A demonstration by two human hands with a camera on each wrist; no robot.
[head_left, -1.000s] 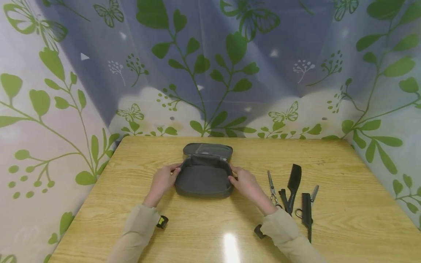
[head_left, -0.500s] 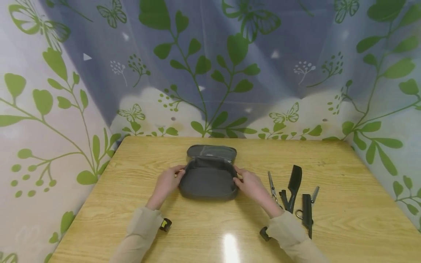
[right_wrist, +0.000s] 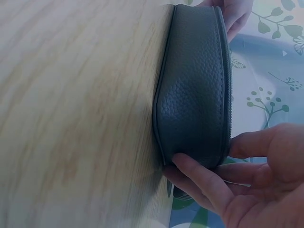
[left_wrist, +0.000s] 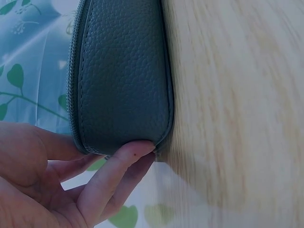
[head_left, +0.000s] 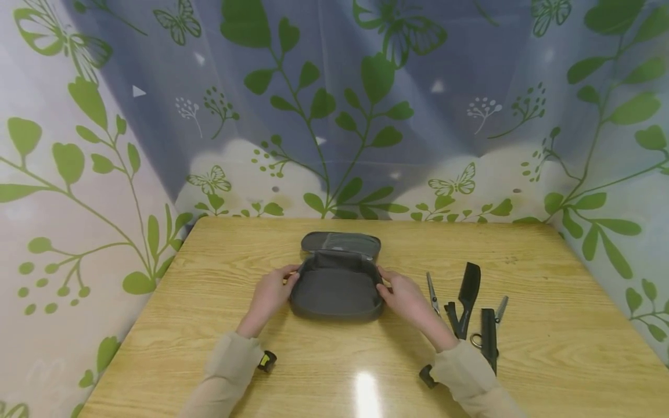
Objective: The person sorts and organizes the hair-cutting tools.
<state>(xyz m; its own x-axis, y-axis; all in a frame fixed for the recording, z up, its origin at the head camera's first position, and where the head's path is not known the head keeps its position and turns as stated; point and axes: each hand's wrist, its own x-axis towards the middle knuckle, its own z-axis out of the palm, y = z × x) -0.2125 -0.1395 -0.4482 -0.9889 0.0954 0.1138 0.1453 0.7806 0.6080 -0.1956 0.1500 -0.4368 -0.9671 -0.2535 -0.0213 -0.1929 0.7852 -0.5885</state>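
A dark grey zip case [head_left: 337,293] lies on the table with its lid [head_left: 342,244] folded back toward the curtain. Nothing shows inside it. My left hand [head_left: 272,293] grips the left end of the case, thumb at the zipped rim and fingers along the outer wall. At the opposite end my right hand [head_left: 405,296] holds it the same way. In the left wrist view the pebbled side wall [left_wrist: 123,76] rises beside the fingers. The right wrist view shows fingertips pressed low on the wall [right_wrist: 192,95], near the bottom seam.
To the right of the case lie a pair of scissors [head_left: 432,290], a wide black comb [head_left: 470,284], a black clip [head_left: 451,313], and another black comb [head_left: 488,334] over a second pair of scissors [head_left: 501,309]. A leaf-patterned curtain [head_left: 334,116] stands behind the table [head_left: 554,325].
Both hands have shifted the case a little to the right and toward me. The lid stays folded back, and the grip at both ends is unchanged.
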